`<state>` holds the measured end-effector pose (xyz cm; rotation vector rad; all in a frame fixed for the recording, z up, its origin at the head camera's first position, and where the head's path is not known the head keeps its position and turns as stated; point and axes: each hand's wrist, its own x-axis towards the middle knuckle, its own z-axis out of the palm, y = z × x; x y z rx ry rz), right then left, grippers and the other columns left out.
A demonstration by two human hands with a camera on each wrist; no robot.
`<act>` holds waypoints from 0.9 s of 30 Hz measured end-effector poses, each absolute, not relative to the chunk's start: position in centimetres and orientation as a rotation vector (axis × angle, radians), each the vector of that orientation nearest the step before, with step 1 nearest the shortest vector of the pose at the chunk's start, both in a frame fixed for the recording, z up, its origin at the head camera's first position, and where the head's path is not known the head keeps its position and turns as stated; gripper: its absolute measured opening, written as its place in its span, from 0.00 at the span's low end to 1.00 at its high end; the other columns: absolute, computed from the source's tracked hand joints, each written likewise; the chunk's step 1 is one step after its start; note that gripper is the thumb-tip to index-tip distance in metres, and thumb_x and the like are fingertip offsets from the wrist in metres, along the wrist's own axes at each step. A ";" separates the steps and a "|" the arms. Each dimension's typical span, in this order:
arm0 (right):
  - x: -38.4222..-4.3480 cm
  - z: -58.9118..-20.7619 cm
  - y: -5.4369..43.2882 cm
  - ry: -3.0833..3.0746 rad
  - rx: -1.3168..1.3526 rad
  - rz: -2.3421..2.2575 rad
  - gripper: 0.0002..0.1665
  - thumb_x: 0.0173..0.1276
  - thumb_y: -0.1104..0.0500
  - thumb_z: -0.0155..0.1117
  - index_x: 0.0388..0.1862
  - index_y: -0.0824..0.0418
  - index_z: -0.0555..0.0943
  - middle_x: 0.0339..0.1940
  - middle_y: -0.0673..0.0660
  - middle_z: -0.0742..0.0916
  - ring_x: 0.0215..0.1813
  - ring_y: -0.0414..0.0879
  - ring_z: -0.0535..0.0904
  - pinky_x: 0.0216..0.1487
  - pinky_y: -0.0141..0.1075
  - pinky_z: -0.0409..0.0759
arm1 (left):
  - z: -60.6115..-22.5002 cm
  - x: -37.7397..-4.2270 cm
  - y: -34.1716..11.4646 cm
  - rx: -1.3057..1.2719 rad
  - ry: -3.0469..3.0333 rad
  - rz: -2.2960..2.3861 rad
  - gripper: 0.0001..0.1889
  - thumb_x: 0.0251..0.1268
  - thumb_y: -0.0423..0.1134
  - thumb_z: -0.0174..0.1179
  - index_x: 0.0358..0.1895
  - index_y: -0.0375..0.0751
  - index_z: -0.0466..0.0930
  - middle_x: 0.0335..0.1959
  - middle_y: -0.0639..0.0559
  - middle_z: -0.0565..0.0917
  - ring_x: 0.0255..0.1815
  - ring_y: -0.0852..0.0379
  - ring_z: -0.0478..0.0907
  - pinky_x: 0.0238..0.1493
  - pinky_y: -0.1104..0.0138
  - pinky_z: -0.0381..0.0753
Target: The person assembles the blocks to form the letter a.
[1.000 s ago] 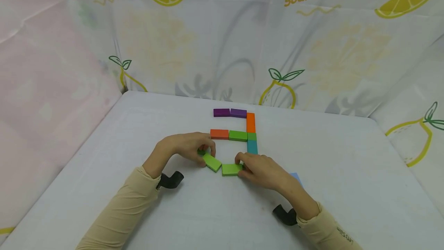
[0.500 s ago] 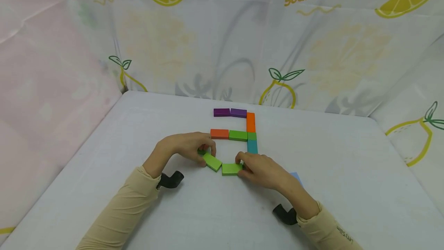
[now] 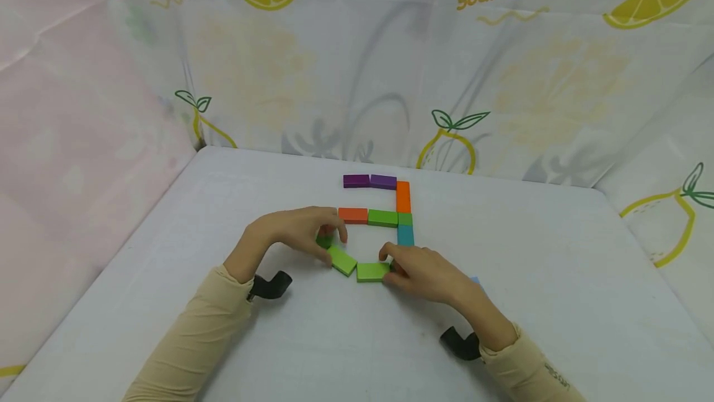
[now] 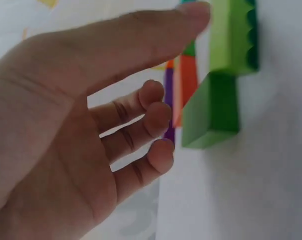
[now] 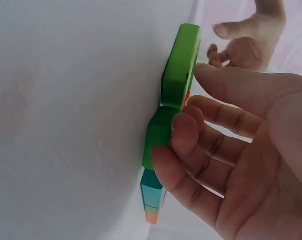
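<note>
In the head view my left hand (image 3: 301,228) bends beside a tilted light green block (image 3: 341,260), its thumb at that block's left end. Behind the thumb, a darker green block (image 3: 324,239) is partly hidden. The left wrist view shows the loosely bent fingers (image 4: 158,120) apart from the thumb, holding nothing. My right hand (image 3: 421,272) is at the right end of another light green block (image 3: 372,272). In the right wrist view its thumb is at that block's edge, and bent fingertips (image 5: 183,132) overlap a dark green block (image 5: 158,137).
Beyond the hands, two purple blocks (image 3: 370,181) form a row meeting an orange block (image 3: 403,196). A red-orange block (image 3: 353,215) and a green block (image 3: 382,218) lead to a teal block (image 3: 405,235). A pale blue piece (image 3: 475,280) shows behind the right wrist.
My left hand has shifted slightly left and its fingers have spread from the darker green block, which shows more now. The right hand has barely moved.
</note>
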<state>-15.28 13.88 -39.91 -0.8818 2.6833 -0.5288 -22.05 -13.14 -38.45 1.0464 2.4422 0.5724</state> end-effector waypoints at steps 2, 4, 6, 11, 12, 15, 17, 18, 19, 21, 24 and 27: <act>-15.3 -39.7 14.1 2.682 -0.879 -0.542 0.15 0.65 0.54 0.63 0.49 0.53 0.74 0.18 0.44 0.74 0.21 0.35 0.67 0.26 0.27 0.68 | -38.2 -22.3 -13.9 1.028 2.492 0.598 0.18 0.54 0.44 0.68 0.49 0.52 0.78 0.38 0.50 0.75 0.40 0.56 0.71 0.42 0.66 0.71; -15.4 -39.4 14.3 2.691 -0.878 -0.545 0.13 0.65 0.54 0.62 0.47 0.54 0.74 0.19 0.44 0.74 0.22 0.35 0.68 0.26 0.27 0.68 | -37.9 -22.6 -14.6 0.979 2.533 0.598 0.20 0.57 0.44 0.66 0.53 0.48 0.76 0.38 0.49 0.76 0.39 0.56 0.71 0.42 0.65 0.71; -15.4 -39.1 14.7 2.707 -0.865 -0.539 0.09 0.66 0.54 0.62 0.42 0.54 0.75 0.19 0.44 0.75 0.22 0.36 0.68 0.25 0.28 0.68 | -37.6 -22.8 -15.1 0.910 2.545 0.576 0.23 0.59 0.44 0.64 0.57 0.45 0.73 0.39 0.49 0.77 0.40 0.56 0.73 0.42 0.64 0.72; -15.6 -38.5 15.7 2.747 -0.783 -0.453 0.09 0.65 0.55 0.62 0.27 0.54 0.73 0.17 0.45 0.73 0.22 0.38 0.67 0.23 0.29 0.65 | -37.6 -22.9 -15.4 0.756 2.488 0.491 0.31 0.60 0.47 0.62 0.65 0.42 0.63 0.42 0.48 0.77 0.41 0.55 0.73 0.47 0.62 0.73; -15.6 -38.5 15.9 2.746 -0.763 -0.438 0.11 0.65 0.54 0.62 0.25 0.54 0.73 0.17 0.46 0.73 0.21 0.38 0.67 0.23 0.29 0.64 | -37.6 -22.9 -15.3 0.744 2.478 0.482 0.32 0.60 0.47 0.62 0.66 0.41 0.62 0.42 0.48 0.78 0.42 0.55 0.73 0.48 0.61 0.73; -15.7 -38.4 16.4 2.732 -0.719 -0.399 0.12 0.65 0.53 0.63 0.24 0.54 0.73 0.17 0.46 0.72 0.21 0.38 0.66 0.23 0.29 0.63 | -37.8 -22.8 -15.1 0.729 2.469 0.465 0.35 0.59 0.47 0.64 0.67 0.41 0.60 0.43 0.47 0.77 0.42 0.55 0.73 0.49 0.61 0.73; -15.7 -38.6 16.6 2.713 -0.701 -0.382 0.13 0.64 0.52 0.64 0.23 0.54 0.73 0.17 0.46 0.71 0.22 0.38 0.66 0.23 0.29 0.62 | -37.8 -22.7 -14.9 0.710 2.466 0.465 0.38 0.58 0.48 0.65 0.69 0.41 0.58 0.44 0.47 0.76 0.44 0.54 0.72 0.50 0.60 0.73; -15.8 -38.7 16.6 2.707 -0.699 -0.373 0.13 0.63 0.52 0.64 0.23 0.54 0.73 0.17 0.46 0.71 0.22 0.38 0.66 0.23 0.29 0.62 | -37.9 -22.7 -14.8 0.696 2.464 0.464 0.40 0.57 0.49 0.65 0.70 0.41 0.56 0.44 0.46 0.76 0.44 0.54 0.71 0.50 0.60 0.73; -15.8 -38.8 16.6 2.703 -0.698 -0.367 0.13 0.63 0.51 0.65 0.24 0.54 0.73 0.17 0.46 0.71 0.22 0.38 0.66 0.23 0.29 0.62 | -37.9 -22.6 -14.7 0.692 2.466 0.455 0.42 0.57 0.50 0.66 0.71 0.41 0.55 0.46 0.45 0.75 0.46 0.53 0.71 0.52 0.59 0.73; -15.9 -38.9 16.6 2.698 -0.688 -0.353 0.14 0.63 0.50 0.65 0.23 0.54 0.72 0.17 0.46 0.70 0.22 0.38 0.66 0.24 0.29 0.61 | -37.9 -22.4 -14.4 0.696 2.484 0.439 0.44 0.56 0.53 0.65 0.72 0.42 0.52 0.49 0.45 0.73 0.49 0.52 0.72 0.54 0.57 0.73; -15.9 -39.0 16.5 2.698 -0.676 -0.343 0.15 0.63 0.51 0.64 0.22 0.53 0.72 0.17 0.46 0.71 0.22 0.38 0.67 0.24 0.29 0.62 | -38.0 -22.3 -13.7 0.791 2.550 0.464 0.40 0.60 0.53 0.62 0.71 0.45 0.56 0.50 0.45 0.70 0.45 0.52 0.73 0.51 0.58 0.75; -15.9 -39.1 16.5 2.687 -0.652 -0.350 0.15 0.64 0.51 0.63 0.22 0.54 0.71 0.17 0.46 0.71 0.23 0.39 0.67 0.24 0.30 0.62 | -38.1 -22.1 -12.6 0.984 2.602 0.527 0.29 0.63 0.51 0.60 0.65 0.46 0.67 0.46 0.47 0.71 0.40 0.54 0.73 0.45 0.63 0.74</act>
